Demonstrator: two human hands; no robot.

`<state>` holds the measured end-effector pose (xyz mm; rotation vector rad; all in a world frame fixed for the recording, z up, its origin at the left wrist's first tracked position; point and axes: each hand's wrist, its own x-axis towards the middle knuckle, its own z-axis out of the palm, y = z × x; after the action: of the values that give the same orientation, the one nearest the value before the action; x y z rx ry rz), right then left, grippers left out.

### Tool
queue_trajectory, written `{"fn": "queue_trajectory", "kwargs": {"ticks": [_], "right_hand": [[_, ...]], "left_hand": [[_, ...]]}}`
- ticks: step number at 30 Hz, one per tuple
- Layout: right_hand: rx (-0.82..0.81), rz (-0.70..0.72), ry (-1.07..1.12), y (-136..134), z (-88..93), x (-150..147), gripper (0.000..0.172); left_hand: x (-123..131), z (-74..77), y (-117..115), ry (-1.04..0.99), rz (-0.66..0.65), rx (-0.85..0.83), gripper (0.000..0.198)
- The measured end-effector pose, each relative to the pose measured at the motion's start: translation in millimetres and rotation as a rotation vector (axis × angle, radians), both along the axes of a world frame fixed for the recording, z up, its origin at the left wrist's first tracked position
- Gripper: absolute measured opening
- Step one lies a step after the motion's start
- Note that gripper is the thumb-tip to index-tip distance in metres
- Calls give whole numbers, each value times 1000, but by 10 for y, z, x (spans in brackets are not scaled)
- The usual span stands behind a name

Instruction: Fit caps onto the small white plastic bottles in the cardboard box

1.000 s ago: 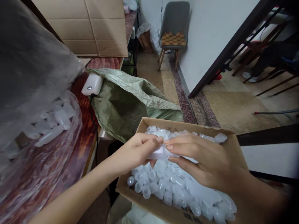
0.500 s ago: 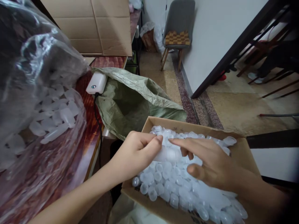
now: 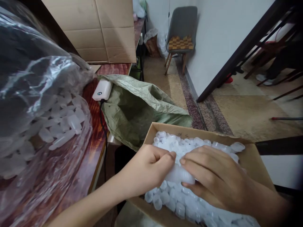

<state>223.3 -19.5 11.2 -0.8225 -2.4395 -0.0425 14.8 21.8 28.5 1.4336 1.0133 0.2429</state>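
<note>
A cardboard box [image 3: 260,167] in front of me is full of small translucent white plastic caps [image 3: 170,201]. Over it, my left hand [image 3: 146,170] and my right hand [image 3: 213,179] meet, both with fingers curled round one translucent white plastic piece [image 3: 180,175]. The left hand pinches its left end with thumb and fingers. My right hand's fingers wrap over its right end. Most of the piece is hidden by the fingers.
A large clear plastic bag [image 3: 44,132] of similar white pieces lies on the reddish table [image 3: 94,148] at left. A white power bank [image 3: 102,90] with a black cable, a green woven sack [image 3: 139,107], cardboard boxes [image 3: 99,31] and a grey chair [image 3: 181,34] stand beyond.
Both hands have dropped lower over the box and closed together on the white piece. The right hand's fingers, spread half a second ago, now curl over it. The view shifted slightly.
</note>
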Motion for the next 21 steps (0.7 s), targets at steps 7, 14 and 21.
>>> {"fn": "queue_trajectory", "kwargs": {"ticks": [7, 14, 21], "right_hand": [[-1406, -274, 526, 37, 37, -145, 44], [-1340, -396, 733, 178, -54, -179, 56], [-706, -80, -114, 136, -368, -106, 20]], "left_hand": [[59, -138, -105, 100, 38, 1054, 40], [-174, -215, 209, 547, 86, 1668, 30], [-271, -188, 391, 808, 258, 1496, 26]]}}
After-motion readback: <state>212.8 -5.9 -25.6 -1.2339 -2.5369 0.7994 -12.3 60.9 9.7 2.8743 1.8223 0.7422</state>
